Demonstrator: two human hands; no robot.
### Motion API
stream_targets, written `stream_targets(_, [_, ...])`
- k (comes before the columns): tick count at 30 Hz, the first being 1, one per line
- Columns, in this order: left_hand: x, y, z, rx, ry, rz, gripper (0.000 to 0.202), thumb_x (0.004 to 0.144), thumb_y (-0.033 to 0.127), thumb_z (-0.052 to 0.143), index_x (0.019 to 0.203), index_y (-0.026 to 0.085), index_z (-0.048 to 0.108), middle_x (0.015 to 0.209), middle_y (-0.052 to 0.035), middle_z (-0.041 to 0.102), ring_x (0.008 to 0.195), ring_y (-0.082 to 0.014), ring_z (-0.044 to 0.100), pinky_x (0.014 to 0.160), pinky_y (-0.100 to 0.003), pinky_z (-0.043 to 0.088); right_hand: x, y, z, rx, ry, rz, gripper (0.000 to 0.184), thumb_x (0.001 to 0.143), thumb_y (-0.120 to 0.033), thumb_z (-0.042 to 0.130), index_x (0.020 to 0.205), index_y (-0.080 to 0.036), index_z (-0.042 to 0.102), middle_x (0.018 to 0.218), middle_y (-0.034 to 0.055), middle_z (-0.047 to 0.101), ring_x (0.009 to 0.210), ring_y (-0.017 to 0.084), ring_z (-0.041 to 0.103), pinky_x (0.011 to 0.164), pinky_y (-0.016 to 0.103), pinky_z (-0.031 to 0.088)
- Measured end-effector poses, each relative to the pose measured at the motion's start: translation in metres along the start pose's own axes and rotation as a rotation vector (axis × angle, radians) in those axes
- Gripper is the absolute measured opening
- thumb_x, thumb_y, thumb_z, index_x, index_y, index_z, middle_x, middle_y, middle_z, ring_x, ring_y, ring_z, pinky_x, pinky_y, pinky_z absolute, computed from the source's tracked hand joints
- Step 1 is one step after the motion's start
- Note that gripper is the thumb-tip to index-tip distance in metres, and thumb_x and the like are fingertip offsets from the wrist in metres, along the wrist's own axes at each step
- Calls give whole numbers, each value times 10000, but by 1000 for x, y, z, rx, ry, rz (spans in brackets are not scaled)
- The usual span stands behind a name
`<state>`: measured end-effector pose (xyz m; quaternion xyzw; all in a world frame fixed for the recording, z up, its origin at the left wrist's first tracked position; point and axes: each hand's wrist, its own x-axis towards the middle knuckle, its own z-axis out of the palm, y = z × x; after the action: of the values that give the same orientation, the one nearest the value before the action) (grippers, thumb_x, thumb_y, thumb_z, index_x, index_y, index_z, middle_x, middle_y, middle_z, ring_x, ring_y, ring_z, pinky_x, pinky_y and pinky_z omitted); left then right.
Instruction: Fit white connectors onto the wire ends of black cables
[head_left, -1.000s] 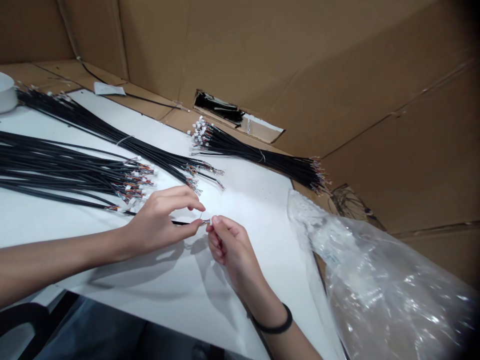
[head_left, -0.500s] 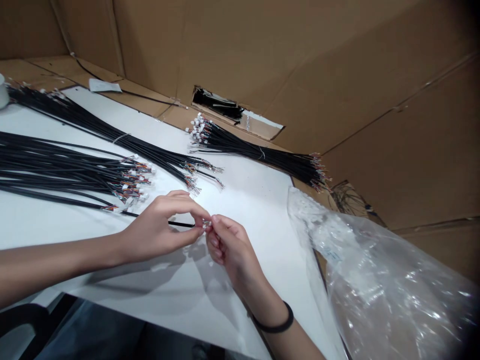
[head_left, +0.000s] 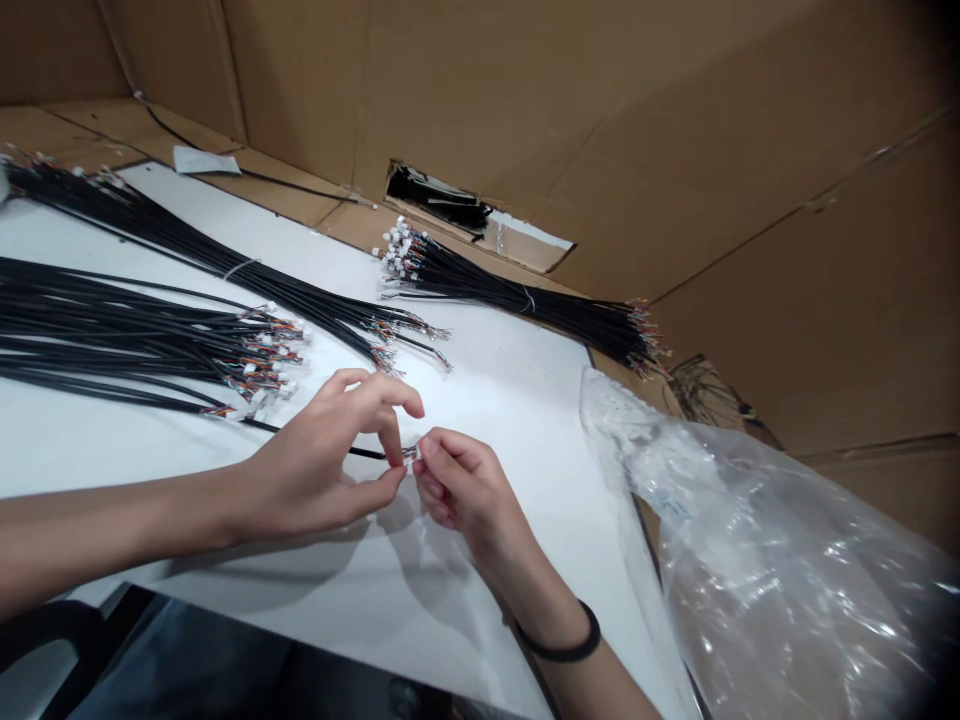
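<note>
My right hand [head_left: 469, 490] is closed, its thumb and index finger pinching a small white connector [head_left: 417, 454] at the end of a thin black cable [head_left: 367, 454]. Just left of it, my left hand [head_left: 315, 460] brings thumb and middle finger together at the fine loose wires [head_left: 408, 455] by the connector, while its index finger is raised. The wire between those fingertips is mostly hidden. Behind the left wrist, the cable runs toward a spread of black cables [head_left: 150, 335] whose ends carry coloured wires and white connectors.
A tied cable bundle [head_left: 225, 258] lies behind, another tied bundle [head_left: 517, 297] at the back right. Clear plastic bag [head_left: 765, 560] drapes over the right edge of the white table [head_left: 525, 420]. Cardboard walls [head_left: 637, 130] with a cut slot [head_left: 442, 205] surround it; a paper slip [head_left: 206, 161] lies at the back.
My left index finger has lifted away from the wires, and the middle finger now meets the thumb there. The right hand keeps its pinch on the connector. The view has shifted slightly.
</note>
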<state>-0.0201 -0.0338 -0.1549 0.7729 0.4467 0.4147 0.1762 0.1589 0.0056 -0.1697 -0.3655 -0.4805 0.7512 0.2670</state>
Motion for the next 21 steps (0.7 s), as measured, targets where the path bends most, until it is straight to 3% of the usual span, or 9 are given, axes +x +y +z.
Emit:
stream_targets(3, [-2, -1, 1, 87, 2, 100, 392, 788, 65, 567, 1097, 233, 394, 733, 73, 611, 768, -142, 618, 1014, -392, 338, 0, 1, -2, -26, -27, 0, 334, 854, -440, 630, 698, -158, 544, 509, -71, 369, 403, 34, 287, 365, 162, 183])
stream_targets(6, [-3, 0, 1, 119, -22, 107, 376, 791, 71, 552, 1086, 235, 385, 744, 77, 597, 697, -124, 606, 1026, -393, 325, 0, 1, -4, -66, -34, 10, 339, 851, -445, 630, 689, -160, 544, 492, -70, 364, 405, 39, 276, 366, 170, 172])
stream_targets(16, [-2, 0, 1, 100, -109, 93, 401, 778, 54, 525, 1103, 230, 370, 748, 88, 593, 707, -116, 604, 1033, -353, 292, -2, -3, -4, -205, -28, 30, 354, 868, -459, 607, 686, -164, 536, 484, -69, 362, 416, 47, 275, 375, 184, 177])
stream_targets(21, [0, 0, 1, 132, -94, 124, 326, 780, 38, 464, 1046, 222, 419, 802, 59, 634, 698, -123, 607, 1005, -358, 326, -1, -2, -6, -225, -35, 55, 360, 865, -477, 604, 697, -162, 554, 503, -65, 370, 426, 48, 272, 383, 187, 187])
